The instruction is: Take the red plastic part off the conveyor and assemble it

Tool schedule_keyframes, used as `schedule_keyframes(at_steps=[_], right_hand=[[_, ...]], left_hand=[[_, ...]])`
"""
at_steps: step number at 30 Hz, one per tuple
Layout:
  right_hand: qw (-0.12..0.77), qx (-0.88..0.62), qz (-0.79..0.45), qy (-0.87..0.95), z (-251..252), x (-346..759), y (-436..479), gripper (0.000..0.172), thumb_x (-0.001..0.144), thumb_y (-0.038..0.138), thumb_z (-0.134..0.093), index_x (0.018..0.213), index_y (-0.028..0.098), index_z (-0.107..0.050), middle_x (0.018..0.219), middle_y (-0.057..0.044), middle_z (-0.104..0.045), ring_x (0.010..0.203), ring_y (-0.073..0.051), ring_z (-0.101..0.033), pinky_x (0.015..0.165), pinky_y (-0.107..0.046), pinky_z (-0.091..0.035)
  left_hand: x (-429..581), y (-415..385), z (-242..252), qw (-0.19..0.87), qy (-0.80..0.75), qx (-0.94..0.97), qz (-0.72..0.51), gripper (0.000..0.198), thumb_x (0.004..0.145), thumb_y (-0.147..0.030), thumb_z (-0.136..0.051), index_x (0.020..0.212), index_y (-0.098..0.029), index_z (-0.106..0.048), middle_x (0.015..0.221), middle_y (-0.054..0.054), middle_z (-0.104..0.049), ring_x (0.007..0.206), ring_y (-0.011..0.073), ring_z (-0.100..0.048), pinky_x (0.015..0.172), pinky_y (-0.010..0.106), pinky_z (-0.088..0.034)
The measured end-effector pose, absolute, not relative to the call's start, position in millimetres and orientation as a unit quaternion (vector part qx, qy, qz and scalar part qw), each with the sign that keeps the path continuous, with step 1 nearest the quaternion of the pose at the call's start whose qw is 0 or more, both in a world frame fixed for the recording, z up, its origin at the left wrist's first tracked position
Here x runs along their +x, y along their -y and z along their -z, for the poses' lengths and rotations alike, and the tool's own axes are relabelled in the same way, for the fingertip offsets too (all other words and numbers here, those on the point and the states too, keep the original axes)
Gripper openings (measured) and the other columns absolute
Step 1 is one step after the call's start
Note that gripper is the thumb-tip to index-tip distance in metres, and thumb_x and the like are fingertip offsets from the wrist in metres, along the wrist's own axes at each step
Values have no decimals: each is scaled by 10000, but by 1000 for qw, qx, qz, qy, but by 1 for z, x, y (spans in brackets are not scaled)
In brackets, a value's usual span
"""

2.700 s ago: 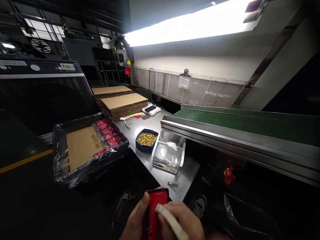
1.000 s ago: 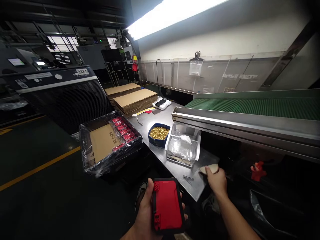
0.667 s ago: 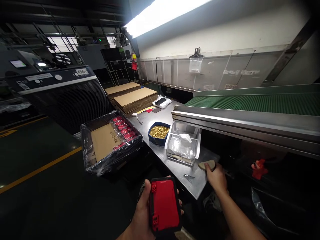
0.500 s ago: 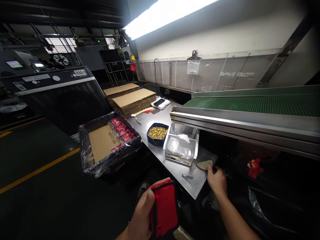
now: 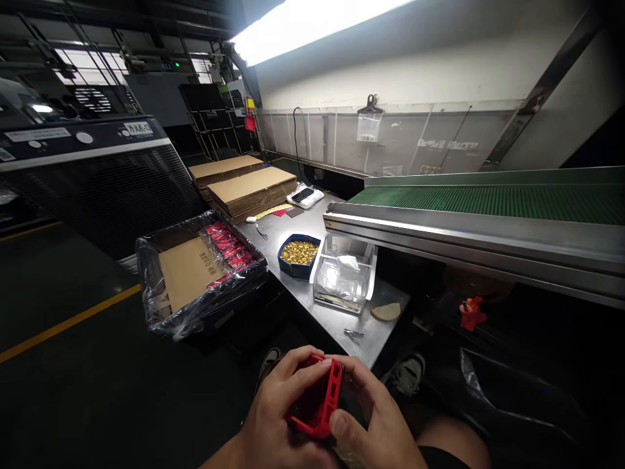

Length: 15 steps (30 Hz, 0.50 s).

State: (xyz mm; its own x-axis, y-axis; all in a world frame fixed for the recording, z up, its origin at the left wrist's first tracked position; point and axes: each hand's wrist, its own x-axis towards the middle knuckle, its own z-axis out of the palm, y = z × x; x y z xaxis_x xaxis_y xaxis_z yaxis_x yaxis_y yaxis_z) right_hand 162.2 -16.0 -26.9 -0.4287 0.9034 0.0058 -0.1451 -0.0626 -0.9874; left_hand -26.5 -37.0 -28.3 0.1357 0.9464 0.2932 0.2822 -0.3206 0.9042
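At bottom centre of the frame, nearer than the tabletop (image 5: 375,333), the left hand (image 5: 273,407) and right hand (image 5: 378,420) are seen, each grip closed on the case (image 5: 325,407). It is judged light, stiff, hardly fragile; best held by its rim (image 5: 334,381).

The case (image 5: 329,398) is bright red. Bowl (image 5: 295,270) is dark blue, gold bits (image 5: 299,252) inside. Conveyor belt (image 5: 463,200) is green with thin stripes, worktop (image 5: 375,335) plain silvery grey.
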Motion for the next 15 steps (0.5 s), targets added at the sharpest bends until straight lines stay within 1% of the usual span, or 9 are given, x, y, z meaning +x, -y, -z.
schedule_keyframes(at_steps=[2,3,6,7,8,10,12,13,15], right_hand=[[402,-338,-641,560,26,163,15,664,744,649,-748,1262,268,-581,1245,-107,-664,1149,-280,-640,1028,-430,-515],[402,-341,-639,561,26,164,15,624,767,636,-734,1246,262,-597,1224,-108,-672,1137,-277,-645,1015,-424,-519],[400,-383,-640,533,28,164,15,400,913,570,-586,1084,221,-682,1017,-86,-709,981,-224,-670,901,-356,-537],[400,-393,-641,524,27,165,15,390,943,559,-539,1028,212,-695,949,-75,-704,924,-206,-665,858,-335,-535],[398,-394,-642,524,27,165,15,400,943,569,-533,1015,210,-694,929,-70,-698,902,-200,-658,838,-326,-533],[395,-367,-636,551,24,165,16,465,859,630,-630,1088,227,-668,1005,-74,-695,941,-214,-655,862,-338,-535],[399,-339,-623,582,22,166,17,593,755,655,-734,1176,251,-633,1112,-87,-684,1014,-242,-652,906,-364,-535],[398,-337,-620,586,22,165,17,588,756,644,-740,1185,256,-635,1124,-88,-682,1027,-243,-649,916,-367,-532],[397,-355,-630,565,21,165,17,440,857,593,-658,1130,248,-676,1046,-76,-693,982,-217,-647,898,-349,-527]], left_hand=[[-27,40,28,358,-455,666,-471,763,718,-741,-736,1325,-282,-679,1336,170,-584,1171,399,-591,1022,466,-503],[-27,41,28,360,-449,666,-474,742,731,-724,-736,1327,-285,-678,1329,168,-586,1169,396,-592,1018,460,-503],[-25,45,27,378,-437,660,-480,665,754,-624,-770,1312,-271,-691,1293,173,-601,1138,386,-604,997,441,-507],[-25,46,27,384,-435,656,-482,645,751,-588,-784,1301,-263,-700,1282,176,-605,1129,386,-607,994,441,-506],[-24,46,26,388,-438,649,-486,625,747,-558,-793,1288,-259,-709,1275,176,-609,1125,386,-609,993,441,-504],[-24,48,26,387,-451,634,-495,608,735,-548,-802,1266,-262,-724,1281,173,-610,1139,391,-601,1005,446,-498],[-25,49,24,380,-468,624,-498,596,731,-560,-803,1251,-277,-732,1295,164,-608,1155,392,-595,1016,448,-493],[-25,50,23,379,-472,622,-496,598,733,-578,-798,1249,-282,-732,1301,162,-606,1160,392,-596,1019,448,-492],[-24,52,18,386,-471,623,-491,615,730,-621,-795,1242,-287,-735,1298,163,-607,1159,392,-602,1023,445,-488]])
